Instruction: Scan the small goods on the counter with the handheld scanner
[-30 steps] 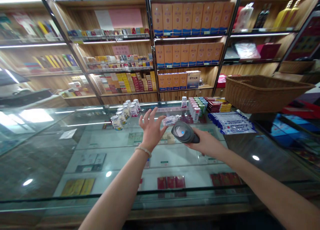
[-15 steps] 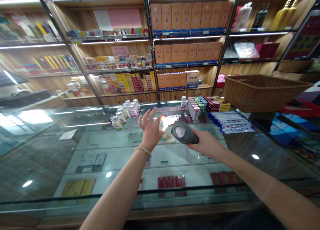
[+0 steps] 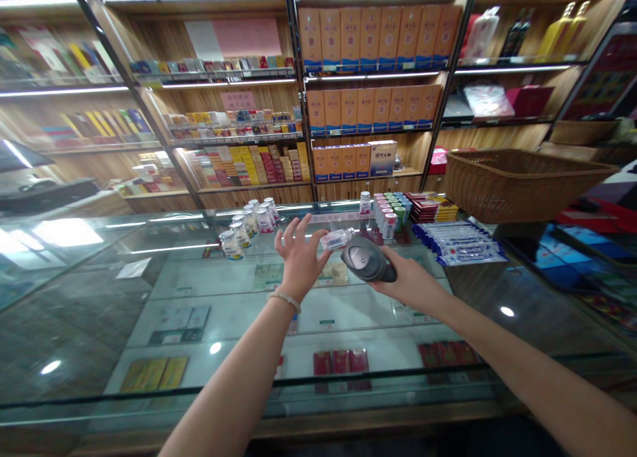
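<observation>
Between the thumb and a finger of my left hand point(image 3: 301, 261) is a small clear bottle point(image 3: 337, 239) with a label, tipped on its side above the glass counter. The other fingers of that hand are spread upward. My right hand point(image 3: 411, 281) is wrapped round the handle of a dark grey barcode scanner point(image 3: 365, 259), whose head is close to the bottle. A similar small bottle point(image 3: 365, 203) stands upright farther back. Left of my hands, several small white-capped bottles point(image 3: 251, 221) stand in a slanting group.
Rows of small tubes point(image 3: 388, 215), red and yellow packs point(image 3: 432, 207) and blue-white wrapped sticks point(image 3: 460, 241) sit on the right of the glass counter point(image 3: 189, 284). A wicker basket point(image 3: 522, 185) stands behind them. Stocked shelves point(image 3: 303, 132) line the back.
The bright light on the bottle and my left fingertips has gone out, so the label now shows. Both hands have stayed almost in place; the scanner is turned very slightly.
</observation>
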{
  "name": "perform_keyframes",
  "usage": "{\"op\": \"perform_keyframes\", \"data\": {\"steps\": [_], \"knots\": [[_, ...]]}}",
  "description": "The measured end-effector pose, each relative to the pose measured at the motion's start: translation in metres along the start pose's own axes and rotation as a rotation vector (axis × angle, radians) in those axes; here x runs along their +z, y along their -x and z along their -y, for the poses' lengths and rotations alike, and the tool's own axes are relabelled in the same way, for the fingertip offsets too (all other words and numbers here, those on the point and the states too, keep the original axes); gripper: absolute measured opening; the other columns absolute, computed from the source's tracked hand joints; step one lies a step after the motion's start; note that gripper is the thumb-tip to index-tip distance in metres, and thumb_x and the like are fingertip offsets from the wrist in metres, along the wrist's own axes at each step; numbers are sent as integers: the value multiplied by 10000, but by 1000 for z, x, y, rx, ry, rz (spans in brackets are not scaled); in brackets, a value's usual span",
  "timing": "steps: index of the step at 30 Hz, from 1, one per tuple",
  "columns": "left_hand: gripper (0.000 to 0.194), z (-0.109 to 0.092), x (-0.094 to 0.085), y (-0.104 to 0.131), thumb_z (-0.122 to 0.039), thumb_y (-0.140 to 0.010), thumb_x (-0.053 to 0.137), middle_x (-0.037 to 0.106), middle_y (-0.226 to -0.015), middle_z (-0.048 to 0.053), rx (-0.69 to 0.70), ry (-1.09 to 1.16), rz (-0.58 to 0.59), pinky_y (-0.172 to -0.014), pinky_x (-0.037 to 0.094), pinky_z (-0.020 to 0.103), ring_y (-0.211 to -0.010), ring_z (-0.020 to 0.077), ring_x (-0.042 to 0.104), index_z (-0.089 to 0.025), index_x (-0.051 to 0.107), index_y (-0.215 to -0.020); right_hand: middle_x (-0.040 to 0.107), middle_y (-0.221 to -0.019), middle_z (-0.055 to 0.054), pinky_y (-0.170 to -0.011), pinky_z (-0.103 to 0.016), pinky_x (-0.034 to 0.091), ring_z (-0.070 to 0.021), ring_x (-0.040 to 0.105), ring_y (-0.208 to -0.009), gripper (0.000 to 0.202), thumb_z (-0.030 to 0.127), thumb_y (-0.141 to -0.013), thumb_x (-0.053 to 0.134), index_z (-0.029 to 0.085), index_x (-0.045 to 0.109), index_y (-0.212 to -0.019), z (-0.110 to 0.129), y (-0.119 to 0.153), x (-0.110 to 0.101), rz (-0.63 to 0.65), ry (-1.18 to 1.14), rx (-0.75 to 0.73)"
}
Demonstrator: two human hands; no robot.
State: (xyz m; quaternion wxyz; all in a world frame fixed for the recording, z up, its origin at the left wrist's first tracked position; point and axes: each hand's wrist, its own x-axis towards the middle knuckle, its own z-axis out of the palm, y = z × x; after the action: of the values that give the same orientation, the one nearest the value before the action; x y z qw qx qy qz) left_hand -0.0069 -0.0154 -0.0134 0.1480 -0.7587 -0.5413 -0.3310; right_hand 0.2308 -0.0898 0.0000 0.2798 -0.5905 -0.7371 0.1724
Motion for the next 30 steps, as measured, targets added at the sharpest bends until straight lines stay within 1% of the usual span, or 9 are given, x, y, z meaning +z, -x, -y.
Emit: {"op": "perform_keyframes", "data": {"steps": [2, 5, 7, 9, 14, 19, 25, 30], "knots": [[335, 1, 0, 0, -341, -859, 771, 464, -1622, 112, 3, -1, -6, -1238, 166, 670, -1523, 389, 333, -307, 723, -1189, 799, -948, -51, -686, -308, 498, -307, 766, -882, 522, 477, -812, 748, 273, 593, -1266, -1, 0, 0, -20, 54, 12], [350, 1, 1, 0, -333, -851, 779, 466, -1621, 112, 6, -6, -17, -1235, 176, 675, -1518, 391, 340, -309, 718, -1195, 803, -990, -77, -688, -321, 489, -323, 768, -887, 584, 536, -845, 700, 262, 536, -1335, -3, -1, -2, -36, 169, 25], [359, 2, 2, 0, -328, -842, 787, 461, -1625, 107, 7, -9, -23, -1233, 180, 680, -1517, 394, 340, -314, 716, -1194, 803, -1056, -90, -706, -332, 490, -324, 769, -911, 606, 527, -873, 658, 257, 492, -1390, -6, -3, -6, -35, 248, 30], [352, 2, 2, 0, -332, -844, 786, 460, -1626, 105, 4, -10, -24, -1232, 180, 679, -1517, 394, 338, -318, 719, -1190, 794, -1127, -96, -731, -340, 497, -315, 767, -943, 588, 486, -894, 625, 245, 476, -1410, -8, -5, -10, -36, 315, 35], [315, 3, 4, 0, -353, -866, 761, 468, -1618, 105, -7, 3, -24, -1237, 171, 669, -1520, 393, 331, -315, 727, -1177, 753, -1237, -99, -781, -340, 516, -299, 729, -1086, 440, 398, -911, 597, 226, 575, -1315, -14, -9, -12, -37, 441, -13], [337, 4, 5, 1, -334, -851, 771, 454, -1626, 101, 4, 12, -40, -1235, 164, 673, -1521, 392, 321, -317, 723, -1184, 708, -1244, -87, -775, -316, 525, -274, 677, -1163, 423, 391, -904, 629, 233, 617, -1296, -24, -10, -6, -51, 503, -68], [342, 2, 0, -1, -321, -846, 773, 461, -1620, 109, -6, 11, -21, -1229, 179, 670, -1514, 399, 330, -307, 727, -1184, 661, -1233, -87, -718, -297, 517, -270, 662, -1158, 443, 387, -906, 629, 242, 624, -1324, -24, -10, -4, -22, 543, -66], [331, 1, 1, -1, -322, -846, 771, 472, -1613, 104, 1, 6, -39, -1230, 185, 658, -1508, 391, 342, -311, 729, -1174, 648, -1231, -90, -714, -299, 518, -278, 659, -1148, 436, 404, -908, 624, 254, 630, -1317, -25, -12, -3, -3, 547, -57]]}}
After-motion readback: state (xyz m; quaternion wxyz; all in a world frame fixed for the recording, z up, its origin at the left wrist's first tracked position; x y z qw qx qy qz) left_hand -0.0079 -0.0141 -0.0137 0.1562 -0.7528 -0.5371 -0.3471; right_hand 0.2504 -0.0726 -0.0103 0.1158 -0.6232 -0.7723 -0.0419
